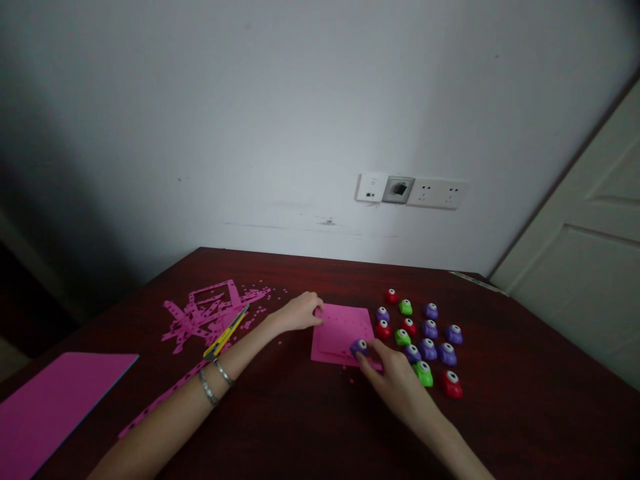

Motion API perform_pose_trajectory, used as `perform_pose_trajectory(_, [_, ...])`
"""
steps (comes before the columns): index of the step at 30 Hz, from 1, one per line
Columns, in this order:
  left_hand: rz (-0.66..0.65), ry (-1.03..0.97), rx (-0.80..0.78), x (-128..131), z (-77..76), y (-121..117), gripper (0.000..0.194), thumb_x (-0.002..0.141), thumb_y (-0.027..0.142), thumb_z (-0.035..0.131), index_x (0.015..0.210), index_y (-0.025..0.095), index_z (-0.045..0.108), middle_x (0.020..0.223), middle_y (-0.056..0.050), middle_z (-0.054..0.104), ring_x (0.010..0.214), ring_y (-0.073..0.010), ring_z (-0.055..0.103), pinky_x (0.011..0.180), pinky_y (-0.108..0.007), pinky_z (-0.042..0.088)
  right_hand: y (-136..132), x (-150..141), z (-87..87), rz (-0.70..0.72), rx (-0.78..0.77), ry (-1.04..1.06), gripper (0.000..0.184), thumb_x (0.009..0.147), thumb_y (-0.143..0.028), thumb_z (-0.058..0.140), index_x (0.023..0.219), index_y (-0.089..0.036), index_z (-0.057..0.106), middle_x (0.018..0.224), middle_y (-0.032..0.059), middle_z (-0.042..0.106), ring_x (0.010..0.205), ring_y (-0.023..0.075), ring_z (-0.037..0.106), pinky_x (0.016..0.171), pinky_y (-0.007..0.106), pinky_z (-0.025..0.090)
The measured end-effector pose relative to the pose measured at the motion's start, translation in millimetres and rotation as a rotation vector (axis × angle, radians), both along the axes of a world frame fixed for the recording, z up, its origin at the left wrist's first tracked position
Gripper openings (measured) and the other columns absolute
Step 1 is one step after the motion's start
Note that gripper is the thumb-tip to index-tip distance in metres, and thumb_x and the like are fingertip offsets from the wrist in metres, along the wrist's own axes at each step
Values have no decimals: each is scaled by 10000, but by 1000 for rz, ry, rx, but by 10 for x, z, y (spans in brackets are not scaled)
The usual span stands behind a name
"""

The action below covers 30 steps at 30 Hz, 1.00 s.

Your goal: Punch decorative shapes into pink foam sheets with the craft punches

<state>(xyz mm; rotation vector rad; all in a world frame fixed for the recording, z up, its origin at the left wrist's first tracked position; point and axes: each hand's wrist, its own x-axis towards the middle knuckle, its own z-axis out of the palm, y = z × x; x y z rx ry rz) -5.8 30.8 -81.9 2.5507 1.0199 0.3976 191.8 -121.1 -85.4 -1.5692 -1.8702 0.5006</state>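
A square of pink paper (345, 321) lies on the table in front of me, with a second pink sheet showing under it along the lower edge. My left hand (303, 312) has its fingers closed at the paper's upper left edge. My right hand (397, 375) grips a purple paper punch (359, 347) with a round white top, at the paper's lower right corner. Small holes and tiny pink bits show on and just below the paper. Close to the right hand stand several more punches, among them a green one (423, 374) and a red one (451, 384).
Pink paper scraps (197, 320) and tiny cut-outs are heaped at the left, beside a yellow utility knife (227, 333). A punched pink strip (165, 398) runs beside my left forearm. Pink sheets (60, 400) lie at the far left. Behind the table is a wall with sockets (437, 193).
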Motion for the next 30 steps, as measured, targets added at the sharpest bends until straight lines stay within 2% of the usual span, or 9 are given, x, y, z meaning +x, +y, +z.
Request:
perform_pose_trajectory(3, [12, 17, -8, 53, -71, 11, 349, 680, 393, 654, 930, 151, 653, 943, -81, 552, 937, -229, 473, 787, -304, 384, -10, 0, -69, 7, -28, -9, 220, 842, -305, 414, 851, -174, 590, 740, 46, 663, 658, 179, 620, 621, 270, 431])
perform_pose_trajectory(7, [-1, 98, -29, 137, -103, 36, 351, 640, 401, 693, 900, 169, 652, 919, -76, 523, 928, -239, 446, 812, -327, 367, -12, -8, -122, 1, -49, -60, 194, 840, -283, 416, 841, -179, 580, 739, 45, 655, 660, 184, 622, 627, 276, 433])
perform_pose_trajectory(13, [32, 207, -96, 230, -84, 125, 496, 600, 477, 703, 976, 171, 596, 942, -85, 516, 947, -265, 453, 767, -312, 376, -54, -48, -106, -24, -96, -111, 178, 856, -286, 407, 865, -188, 555, 748, 42, 646, 688, 196, 632, 653, 286, 432])
perform_pose_trajectory(19, [70, 247, -171, 245, -57, 160, 448, 583, 441, 706, 930, 182, 594, 1003, -80, 534, 999, -268, 463, 757, -288, 389, -63, -79, -112, -34, -102, -162, 171, 859, -273, 410, 872, -188, 558, 773, 42, 646, 717, 196, 638, 653, 280, 432])
perform_pose_trajectory(23, [71, 142, -211, 237, -62, 179, 372, 562, 356, 718, 859, 168, 597, 910, -51, 572, 870, -211, 528, 675, -250, 401, -64, -71, -127, -25, -73, -165, 172, 860, -260, 408, 888, -188, 562, 800, 44, 648, 738, 196, 637, 668, 282, 437])
perform_pose_trajectory(26, [62, 11, -322, 225, -89, 210, 320, 565, 277, 700, 835, 147, 587, 762, -18, 607, 683, -152, 553, 568, -222, 388, -66, -66, -137, -19, -73, -169, 179, 863, -264, 407, 900, -188, 565, 805, 46, 645, 732, 198, 635, 669, 290, 446])
perform_pose_trajectory(30, [71, -83, -491, 188, -139, 253, 305, 574, 252, 673, 845, 132, 603, 596, 15, 607, 560, -135, 556, 503, -213, 369, -65, -71, -141, -37, -47, -178, 184, 855, -261, 423, 905, -189, 585, 816, 54, 639, 732, 202, 627, 660, 296, 458])
